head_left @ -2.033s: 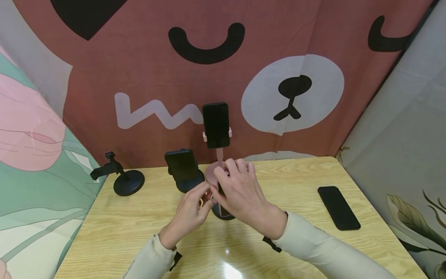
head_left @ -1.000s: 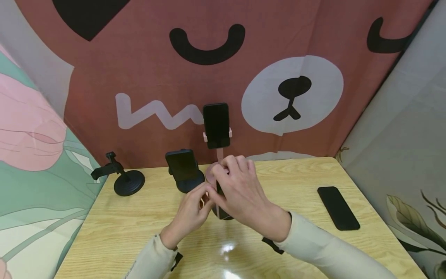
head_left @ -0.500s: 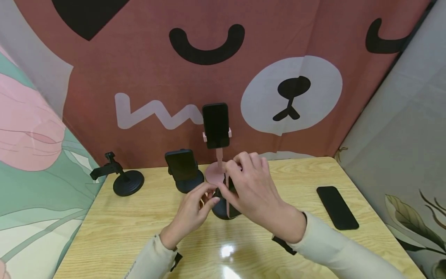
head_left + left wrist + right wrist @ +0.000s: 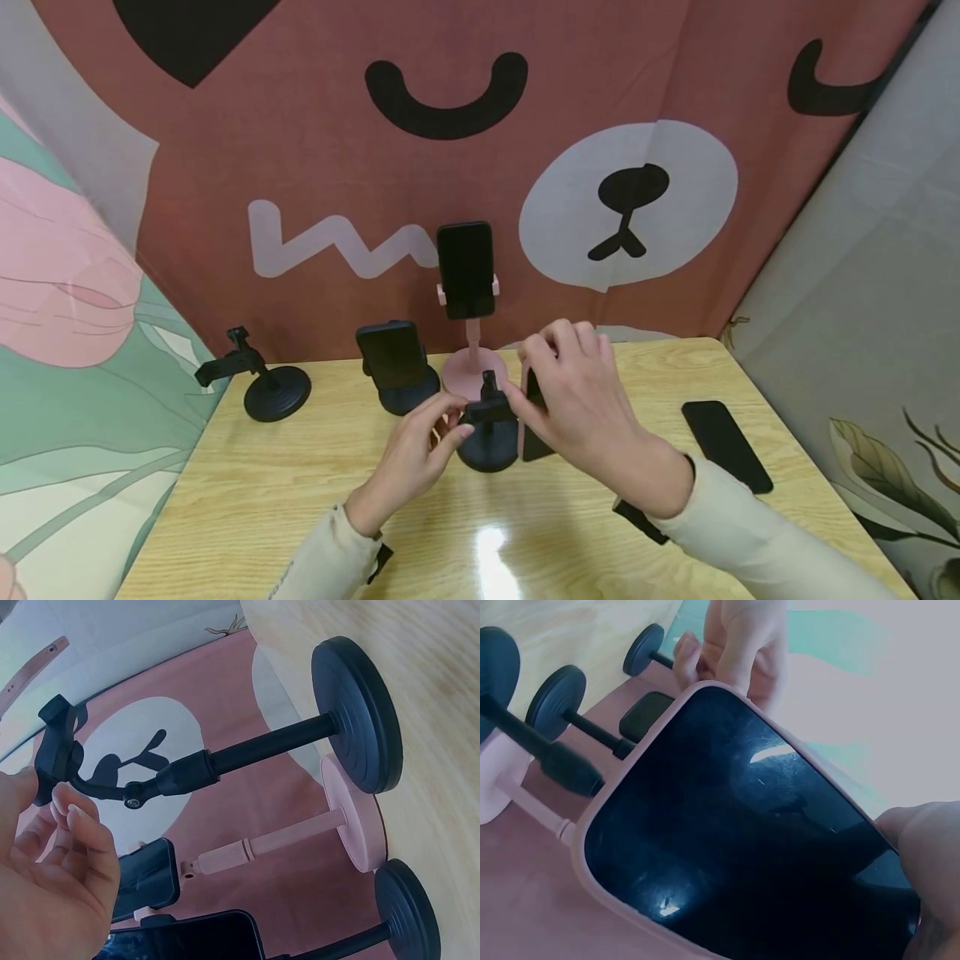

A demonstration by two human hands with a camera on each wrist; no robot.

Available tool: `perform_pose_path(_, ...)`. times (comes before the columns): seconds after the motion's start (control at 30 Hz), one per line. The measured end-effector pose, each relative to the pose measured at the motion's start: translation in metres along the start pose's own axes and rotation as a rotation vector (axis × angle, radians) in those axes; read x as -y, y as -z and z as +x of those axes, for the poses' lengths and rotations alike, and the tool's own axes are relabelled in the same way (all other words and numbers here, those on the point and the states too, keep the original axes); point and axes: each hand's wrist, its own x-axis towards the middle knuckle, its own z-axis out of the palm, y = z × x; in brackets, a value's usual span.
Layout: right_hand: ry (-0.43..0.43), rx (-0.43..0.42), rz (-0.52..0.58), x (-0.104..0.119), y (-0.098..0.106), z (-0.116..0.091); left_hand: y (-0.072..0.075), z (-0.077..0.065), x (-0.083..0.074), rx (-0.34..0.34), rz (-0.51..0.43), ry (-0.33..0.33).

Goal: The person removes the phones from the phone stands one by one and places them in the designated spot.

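Observation:
My left hand (image 4: 412, 450) pinches one end of the clamp of a black phone stand (image 4: 489, 454), its thumb and forefinger at the clamp edge. That clamp (image 4: 56, 750) holds no phone; the stand's round base is on the table. Beside it, to the right, my right hand (image 4: 581, 400) holds a smartphone in a pink case (image 4: 534, 442), tilted and apart from the clamp. In the right wrist view the dark screen (image 4: 742, 825) fills most of the picture, with my right thumb at its edge.
Behind stands a pink phone stand (image 4: 472, 367) bearing a phone (image 4: 466, 271). Left of it, a black stand carries another phone (image 4: 392, 357). A black stand without a phone (image 4: 277, 393) is at far left. One black phone (image 4: 727, 447) lies flat at right on the wooden table (image 4: 300, 500).
My right hand has drawn the pink-cased smartphone rightward, away from the black stand, so its clamp now shows. My left hand has stayed in almost the same place.

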Motion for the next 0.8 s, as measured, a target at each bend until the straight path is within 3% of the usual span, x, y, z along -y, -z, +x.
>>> perform_pose_path(0.57,-0.098,0.092,0.012,-0.026,-0.003,-0.024,-0.003,0.0,0.0,-0.004,0.007,0.01)
perform_pose_path(0.8,-0.138,0.125,0.014,-0.034,-0.01,-0.039,-0.004,-0.003,-0.002,0.029,-0.108,0.108)
